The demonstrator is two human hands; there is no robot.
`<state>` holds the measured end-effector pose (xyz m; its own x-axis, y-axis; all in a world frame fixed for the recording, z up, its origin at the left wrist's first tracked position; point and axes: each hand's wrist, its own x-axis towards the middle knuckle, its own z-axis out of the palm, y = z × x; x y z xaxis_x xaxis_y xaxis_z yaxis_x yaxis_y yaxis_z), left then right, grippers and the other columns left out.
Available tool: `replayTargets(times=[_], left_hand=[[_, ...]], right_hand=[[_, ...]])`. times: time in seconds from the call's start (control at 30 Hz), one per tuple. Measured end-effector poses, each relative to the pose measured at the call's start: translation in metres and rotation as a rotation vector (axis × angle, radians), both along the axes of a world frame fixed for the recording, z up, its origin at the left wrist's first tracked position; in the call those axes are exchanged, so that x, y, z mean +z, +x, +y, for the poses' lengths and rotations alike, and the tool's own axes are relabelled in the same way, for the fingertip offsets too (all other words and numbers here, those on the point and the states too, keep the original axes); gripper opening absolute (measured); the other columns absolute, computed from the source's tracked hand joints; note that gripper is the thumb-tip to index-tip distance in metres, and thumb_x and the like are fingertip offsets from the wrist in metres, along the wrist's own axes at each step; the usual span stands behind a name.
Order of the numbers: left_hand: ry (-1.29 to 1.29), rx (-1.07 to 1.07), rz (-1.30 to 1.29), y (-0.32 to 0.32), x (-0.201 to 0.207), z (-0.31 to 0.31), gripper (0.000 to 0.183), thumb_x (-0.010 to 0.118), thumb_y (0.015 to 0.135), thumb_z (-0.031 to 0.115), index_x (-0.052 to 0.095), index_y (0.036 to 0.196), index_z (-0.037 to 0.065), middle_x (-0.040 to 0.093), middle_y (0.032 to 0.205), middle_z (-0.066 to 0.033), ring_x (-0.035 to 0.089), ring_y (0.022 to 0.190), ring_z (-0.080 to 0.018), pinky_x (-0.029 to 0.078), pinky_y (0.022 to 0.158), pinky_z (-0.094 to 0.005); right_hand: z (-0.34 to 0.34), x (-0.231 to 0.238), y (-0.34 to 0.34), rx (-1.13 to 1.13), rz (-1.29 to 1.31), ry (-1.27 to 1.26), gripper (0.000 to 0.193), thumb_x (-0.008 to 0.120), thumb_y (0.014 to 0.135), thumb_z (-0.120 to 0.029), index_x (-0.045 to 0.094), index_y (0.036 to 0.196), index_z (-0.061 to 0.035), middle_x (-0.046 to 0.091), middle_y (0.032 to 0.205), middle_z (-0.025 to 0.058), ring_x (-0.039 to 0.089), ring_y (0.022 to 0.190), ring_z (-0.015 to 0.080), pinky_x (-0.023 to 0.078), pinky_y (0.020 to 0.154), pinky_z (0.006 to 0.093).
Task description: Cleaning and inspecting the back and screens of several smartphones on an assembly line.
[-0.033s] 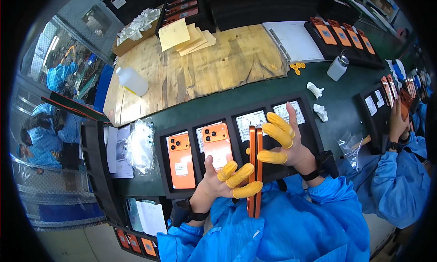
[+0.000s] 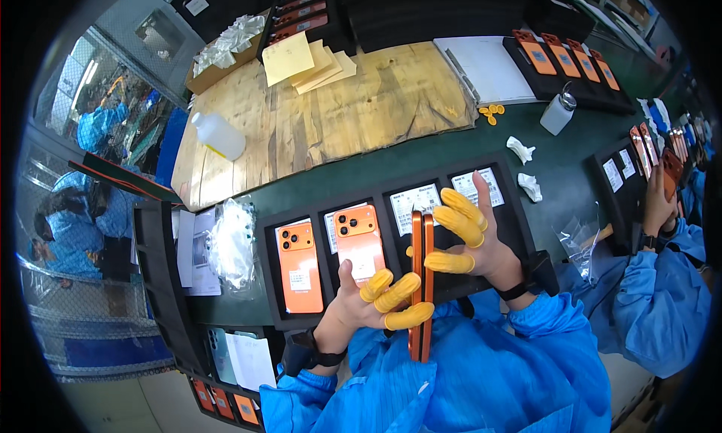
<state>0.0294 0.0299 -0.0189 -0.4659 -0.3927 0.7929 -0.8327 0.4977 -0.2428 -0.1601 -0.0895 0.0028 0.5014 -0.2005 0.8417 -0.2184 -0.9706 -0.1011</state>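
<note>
Two orange smartphones [image 2: 421, 282] stand edge-on, side by side, in front of my chest. A thin dark gap shows between them. From the lower left my left hand [image 2: 368, 297] holds the pair, its yellow finger cots against the left edge and its thumb raised. My right hand [image 2: 474, 233], also in yellow finger cots, grips them from the right higher up. Beyond lies a black tray [image 2: 338, 200] with labelled slots. Its two left slots hold an orange smartphone [image 2: 299, 264] and another orange smartphone [image 2: 361, 241], both camera side up. White labels show in the two right slots.
A wooden board [image 2: 376, 94] covers the far table, with a white bottle [image 2: 219, 136] and yellow paper sheets [image 2: 288, 58]. Clear plastic bags [image 2: 232, 245] lie left of the tray. Crumpled tissue [image 2: 529, 186] and a dispenser bottle [image 2: 558, 113] sit right. A co-worker's hand [image 2: 659, 206] holds a phone.
</note>
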Motion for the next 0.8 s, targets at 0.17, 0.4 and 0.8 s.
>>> replayTargets(times=[0.17,0.4,0.8], left_hand=[[-0.006,-0.003,-0.036,0.002,-0.004,0.003,0.033,0.049,0.09,0.049,0.044,0.122,0.047,0.047,0.134,0.0059,0.033,0.134,-0.0211,0.011,0.108,-0.0665],[-0.004,-0.014,-0.054,0.001,0.001,0.001,0.033,0.045,0.09,0.054,0.045,0.122,0.047,0.047,0.134,0.0054,0.036,0.132,-0.0217,0.01,0.109,-0.066],[0.981,-0.316,0.863,0.003,0.033,-0.015,0.079,0.082,0.063,0.024,0.043,0.129,0.004,0.053,0.127,-0.0151,0.054,0.116,-0.0276,0.034,0.101,-0.0536]], right_hand=[[0.003,-0.001,0.002,0.006,-0.05,-0.024,0.039,0.068,0.074,-0.028,0.057,0.108,-0.0457,0.053,0.122,0.0013,0.051,0.118,0.024,0.023,0.104,0.064],[0.005,-0.005,0.001,-0.031,-0.066,-0.021,0.043,0.069,0.075,-0.028,0.055,0.11,-0.0471,0.053,0.122,0.001,0.05,0.118,0.023,0.027,0.104,0.0631],[0.006,0.019,-0.002,0.105,0.278,0.487,0.082,0.078,0.065,-0.038,0.042,0.134,-0.0085,0.044,0.133,0.0141,0.039,0.127,0.0331,0.022,0.11,0.0511]])
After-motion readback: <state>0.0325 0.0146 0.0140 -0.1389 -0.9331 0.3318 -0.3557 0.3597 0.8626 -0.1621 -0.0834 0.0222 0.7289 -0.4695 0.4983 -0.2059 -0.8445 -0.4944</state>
